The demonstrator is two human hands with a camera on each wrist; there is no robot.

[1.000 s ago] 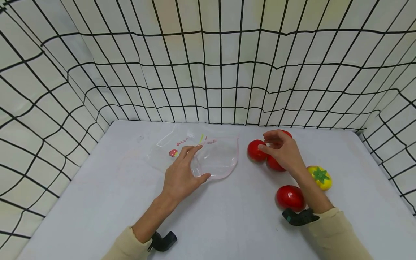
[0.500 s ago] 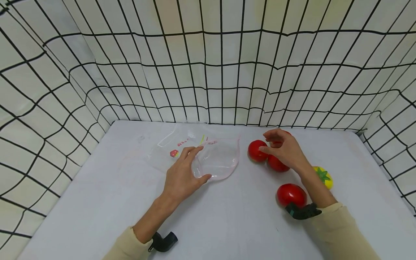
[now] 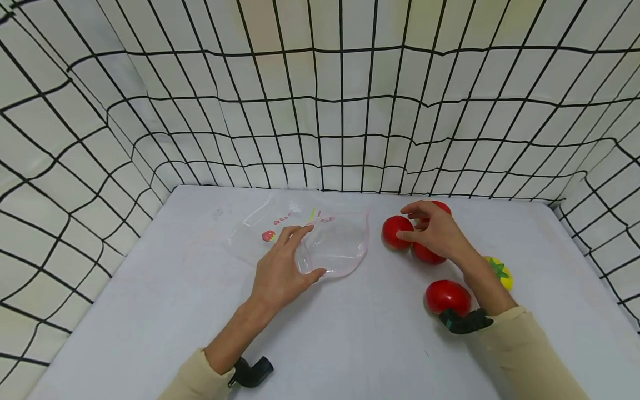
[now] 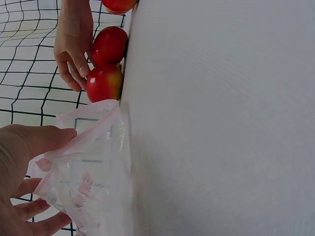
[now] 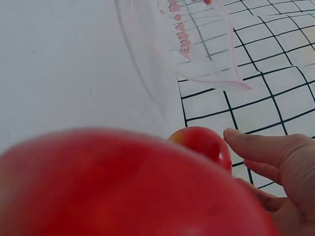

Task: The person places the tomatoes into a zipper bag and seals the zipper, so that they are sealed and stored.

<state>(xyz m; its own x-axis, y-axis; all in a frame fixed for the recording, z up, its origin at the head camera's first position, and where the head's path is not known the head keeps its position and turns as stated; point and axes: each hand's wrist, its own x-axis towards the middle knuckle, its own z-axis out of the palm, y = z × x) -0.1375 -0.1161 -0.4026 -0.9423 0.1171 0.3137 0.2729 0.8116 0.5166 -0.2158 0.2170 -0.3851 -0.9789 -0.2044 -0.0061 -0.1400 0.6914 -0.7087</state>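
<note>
A clear plastic bag (image 3: 342,244) with a pink rim and red print lies toward the back of the table. My left hand (image 3: 280,278) is at its mouth, thumb and fingers spread apart along the rim; the left wrist view shows the thumb (image 4: 51,138) against the pink edge. My right hand (image 3: 442,233) reaches over red apples, its thumb by the leftmost apple (image 3: 391,233) and its fingers behind. Another apple (image 3: 425,254) touches that one, and a third (image 3: 442,206) is partly hidden behind the hand. Whether the thumb touches the apple is hard to tell.
A red fruit (image 3: 445,297) lies beside the right wrist camera and fills much of the right wrist view. A yellow fruit with a green leaf top (image 3: 501,272) is partly behind the right forearm. Black-lined netting (image 3: 340,116) rises around the white table (image 3: 150,311).
My right hand shifts slightly at the apples, its fingers dipping a little toward the leftmost one. My left hand and the bag hold still.
</note>
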